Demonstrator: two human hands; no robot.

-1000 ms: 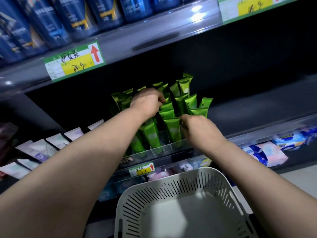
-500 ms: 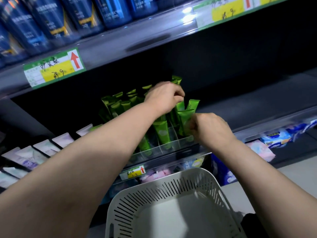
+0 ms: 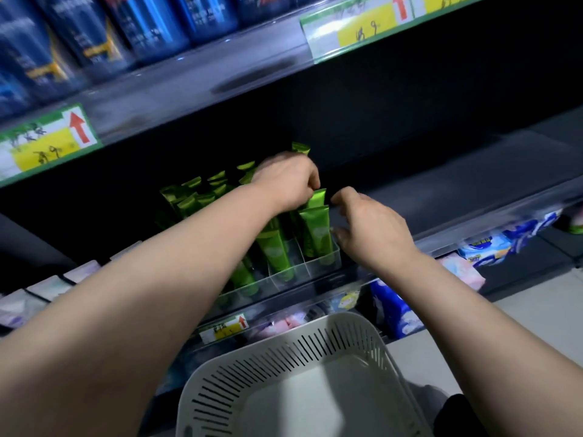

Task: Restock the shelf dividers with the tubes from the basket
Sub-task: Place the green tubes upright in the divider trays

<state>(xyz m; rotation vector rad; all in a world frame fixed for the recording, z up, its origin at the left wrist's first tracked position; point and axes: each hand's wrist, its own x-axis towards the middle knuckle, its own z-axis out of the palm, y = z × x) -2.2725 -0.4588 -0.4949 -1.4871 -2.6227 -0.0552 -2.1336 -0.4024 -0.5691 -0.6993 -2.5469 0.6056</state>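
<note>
Several green tubes (image 3: 315, 230) stand in rows inside clear plastic shelf dividers (image 3: 318, 268) on the middle shelf. My left hand (image 3: 285, 182) reaches over the rows, and its curled fingers pinch the crimped top of a tube in the rightmost row. Just right of that row hovers my right hand (image 3: 370, 227), finger and thumb spread apart beside the front tube and holding nothing. Below, the white slotted basket (image 3: 284, 357) shows no tubes in the part I can see.
Blue bottles (image 3: 148, 29) line the top shelf above price labels (image 3: 47, 146). White sachets (image 3: 47, 290) lie left of the dividers. The dark shelf board (image 3: 457, 184) runs on to the right. Blue and pink packs (image 3: 394, 307) fill the lower shelf.
My right hand has let go of the front tube and drawn slightly right. My left hand has shifted right onto the rightmost row. The view has swung left.
</note>
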